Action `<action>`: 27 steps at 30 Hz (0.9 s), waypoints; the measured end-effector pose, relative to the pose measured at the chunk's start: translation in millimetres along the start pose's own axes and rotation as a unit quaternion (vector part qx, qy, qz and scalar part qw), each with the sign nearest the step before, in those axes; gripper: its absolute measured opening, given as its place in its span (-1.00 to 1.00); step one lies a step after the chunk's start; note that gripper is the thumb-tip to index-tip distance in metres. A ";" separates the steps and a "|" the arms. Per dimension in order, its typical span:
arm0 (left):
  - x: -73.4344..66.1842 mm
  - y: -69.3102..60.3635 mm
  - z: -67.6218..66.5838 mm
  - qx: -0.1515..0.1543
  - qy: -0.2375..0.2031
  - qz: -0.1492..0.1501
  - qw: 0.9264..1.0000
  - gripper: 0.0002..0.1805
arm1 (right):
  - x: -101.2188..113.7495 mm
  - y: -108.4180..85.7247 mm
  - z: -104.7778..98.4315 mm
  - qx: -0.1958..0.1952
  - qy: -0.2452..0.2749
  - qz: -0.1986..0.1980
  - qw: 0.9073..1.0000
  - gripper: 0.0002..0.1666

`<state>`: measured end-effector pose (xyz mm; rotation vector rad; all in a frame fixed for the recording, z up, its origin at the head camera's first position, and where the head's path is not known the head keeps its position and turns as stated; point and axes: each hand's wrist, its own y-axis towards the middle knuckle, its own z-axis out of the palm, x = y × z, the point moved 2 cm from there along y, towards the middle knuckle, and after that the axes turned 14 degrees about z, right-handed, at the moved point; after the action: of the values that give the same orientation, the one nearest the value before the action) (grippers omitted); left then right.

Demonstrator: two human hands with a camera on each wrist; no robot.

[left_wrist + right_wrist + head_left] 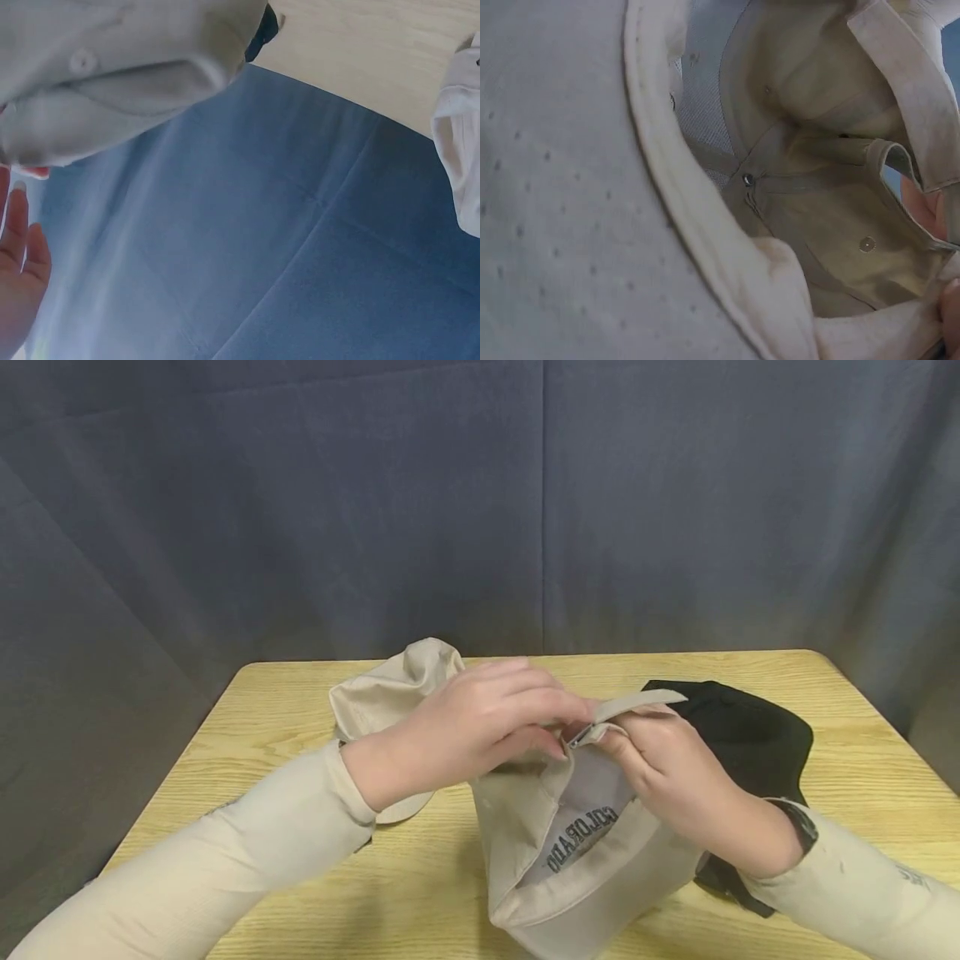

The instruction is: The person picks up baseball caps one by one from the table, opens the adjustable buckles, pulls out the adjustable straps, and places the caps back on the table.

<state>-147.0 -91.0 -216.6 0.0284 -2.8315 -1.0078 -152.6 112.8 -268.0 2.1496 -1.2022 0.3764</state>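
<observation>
A beige cap (517,835) is held tilted over the table, its inside and the mirrored letters COLORADO facing up. My left hand (480,718) pinches the cap's back edge by the small metal buckle (579,738). With thumb and fingers, my right hand (675,768) grips the edge beside it, the loose strap (641,701) sticking out above. In the left wrist view, the cap's outside (150,45) hangs over partly spread fingers (34,259). The right wrist view looks into the crown (817,217), past the brim and sweatband; the strap end (911,90) shows there.
Another beige cap (397,689) lies at the back left of the wooden table (390,893), partly behind the left hand. A black cap (757,735) lies on the right, partly behind the right hand. A dark curtain (480,510) hangs behind the table.
</observation>
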 end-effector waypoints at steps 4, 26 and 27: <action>2.2 0.3 -0.2 0.021 -0.039 -0.014 0.999 -0.63 | 1.9 -0.7 1.9 -0.008 -0.006 -0.037 0.999 -0.44; 2.9 -0.7 -4.0 0.141 -0.141 -0.079 0.977 -0.65 | 14.2 -2.5 6.1 -0.034 -0.027 -0.135 0.990 -0.40; 2.2 -0.7 -3.6 0.144 -0.141 -0.079 0.976 -0.65 | 14.3 -2.7 6.2 -0.035 -0.026 -0.134 0.990 -0.40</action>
<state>-148.7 -93.9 -214.0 0.1554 -3.2589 -0.6630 -142.9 100.4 -266.3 2.2337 -0.9223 0.1598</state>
